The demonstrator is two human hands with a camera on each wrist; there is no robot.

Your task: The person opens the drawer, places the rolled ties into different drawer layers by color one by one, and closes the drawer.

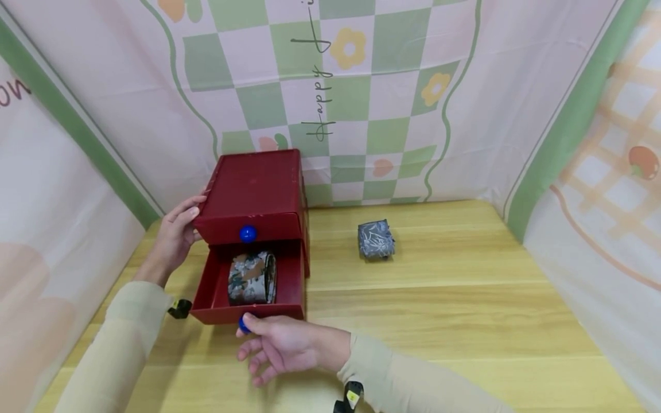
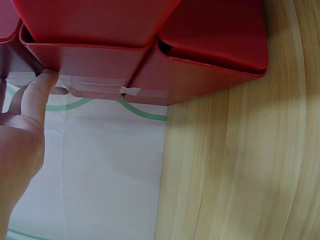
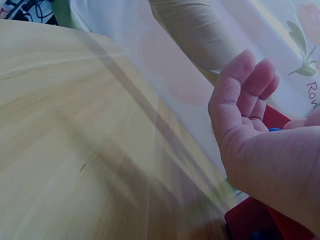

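Note:
A red drawer cabinet (image 1: 248, 186) stands at the back left of the table. Its lower drawer (image 1: 206, 287) is pulled out, and a folded camouflage-patterned cloth (image 1: 249, 278) lies inside. My right hand (image 1: 289, 344) pinches the blue knob (image 1: 244, 324) of this drawer between thumb and index finger, the other fingers loosely bent. Against the cabinet's left side, near its top front corner, rests my left hand (image 1: 177, 235); in the left wrist view its fingers (image 2: 37, 97) touch the red side wall (image 2: 87, 62). The upper drawer, with its own blue knob (image 1: 248, 233), is closed.
A folded grey patterned cloth (image 1: 376, 239) lies on the wooden table (image 1: 439, 310), right of the cabinet. Printed fabric (image 1: 351, 109) hangs behind the table and along both sides. A black strap piece (image 1: 179, 308) sits by the left sleeve.

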